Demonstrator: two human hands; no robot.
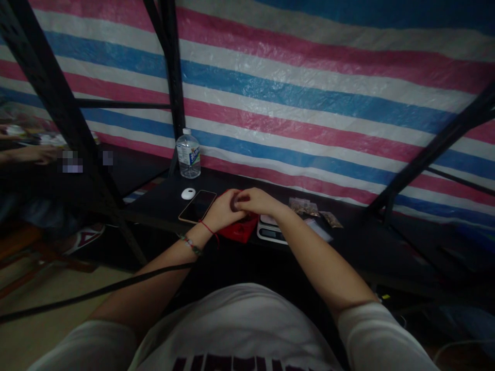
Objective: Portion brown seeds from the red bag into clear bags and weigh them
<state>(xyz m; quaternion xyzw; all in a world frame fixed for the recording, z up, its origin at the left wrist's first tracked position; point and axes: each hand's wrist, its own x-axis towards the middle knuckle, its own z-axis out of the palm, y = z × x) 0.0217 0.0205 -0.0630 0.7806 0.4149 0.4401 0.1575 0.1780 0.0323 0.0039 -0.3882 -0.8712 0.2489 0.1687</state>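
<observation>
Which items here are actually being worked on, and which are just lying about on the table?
In hand:
- small dark item, pinched between left hand and right hand
- red tray beneath both hands

Lying about:
- phone
- white round object
- water bottle
- small packets
- scale

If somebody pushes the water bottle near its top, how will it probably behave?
The bottle stands upright and is tall for its base, so a high push would probably tip it. Its round body suggests it would then roll on the table. It looks like thin clear plastic, likely light and slightly squeezable; how full it is cannot be told.
</observation>
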